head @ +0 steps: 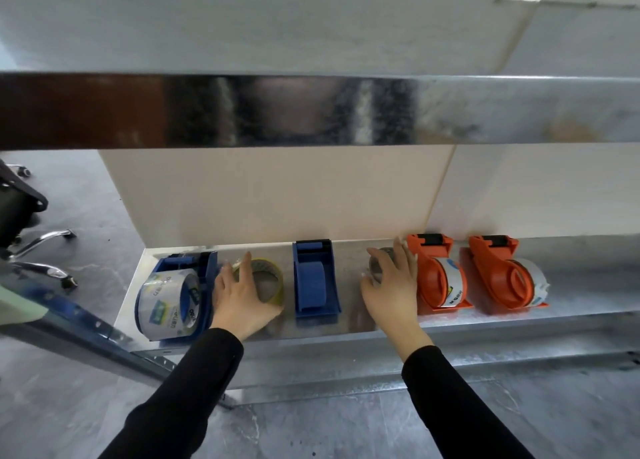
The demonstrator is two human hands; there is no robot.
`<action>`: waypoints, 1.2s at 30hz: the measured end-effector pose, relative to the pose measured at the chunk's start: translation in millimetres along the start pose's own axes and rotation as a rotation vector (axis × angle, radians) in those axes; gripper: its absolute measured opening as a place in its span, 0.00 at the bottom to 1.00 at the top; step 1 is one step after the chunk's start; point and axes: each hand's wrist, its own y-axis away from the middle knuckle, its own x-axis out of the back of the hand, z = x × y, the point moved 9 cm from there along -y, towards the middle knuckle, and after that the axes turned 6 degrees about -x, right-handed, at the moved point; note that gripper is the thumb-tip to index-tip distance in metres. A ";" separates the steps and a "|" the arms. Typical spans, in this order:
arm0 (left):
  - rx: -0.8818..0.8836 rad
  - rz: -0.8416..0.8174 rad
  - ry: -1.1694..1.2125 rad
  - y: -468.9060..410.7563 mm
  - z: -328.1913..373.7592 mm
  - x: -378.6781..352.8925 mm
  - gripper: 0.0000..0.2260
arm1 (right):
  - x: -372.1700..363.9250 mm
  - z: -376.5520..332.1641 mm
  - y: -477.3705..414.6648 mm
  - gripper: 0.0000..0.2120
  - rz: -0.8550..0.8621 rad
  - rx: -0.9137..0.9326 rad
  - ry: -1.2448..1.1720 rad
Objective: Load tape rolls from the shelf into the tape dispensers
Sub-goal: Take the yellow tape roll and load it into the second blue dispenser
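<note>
So the fingers (246,262) of the left hand (239,299) are curled over a yellowish tape roll (268,280), thumb hooked under its near edge, so that one's properly gripped. It stands on edge just left of the empty blue dispenser (315,278) in the middle of the shelf (349,285). The right hand (391,287) has its fingers (401,252) spread and clamped round a greyish tape roll (377,262), mostly hidden under the palm, a bit to the right of that empty dispenser. Right of that hand, nearly touching it, is the first orange dispenser (438,278), then the second orange dispenser (504,275) beside it, both with white rolls in them. At the far left end sits a loaded blue dispenser (173,294) with clear tape. Both arms are in black sleeves (194,382), and an office chair (20,212) stands on the floor way off to the left.
</note>
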 end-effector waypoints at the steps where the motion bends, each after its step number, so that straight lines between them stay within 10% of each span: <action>1: -0.004 -0.050 0.010 -1.0 -2.3 -4.5 0.51 | -0.6 -2.3 0.4 0.22 -0.013 -0.002 -0.015; 19: -0.628 0.446 -0.062 24.0 115.4 65.4 0.43 | -6.0 -102.8 12.7 0.22 -0.248 0.043 -0.584; 24: -0.574 0.178 0.140 27.2 124.2 52.4 0.61 | 5.5 -76.4 0.3 0.18 -0.088 -0.106 -0.578; 29: -0.310 -0.114 0.909 32.4 120.6 35.2 0.25 | 10.4 -67.0 -1.1 0.16 -0.083 -0.109 -0.696; 36: -0.363 -0.158 0.932 32.1 136.2 21.4 0.09 | 20.1 -75.5 -3.3 0.20 -0.435 -0.150 -1.073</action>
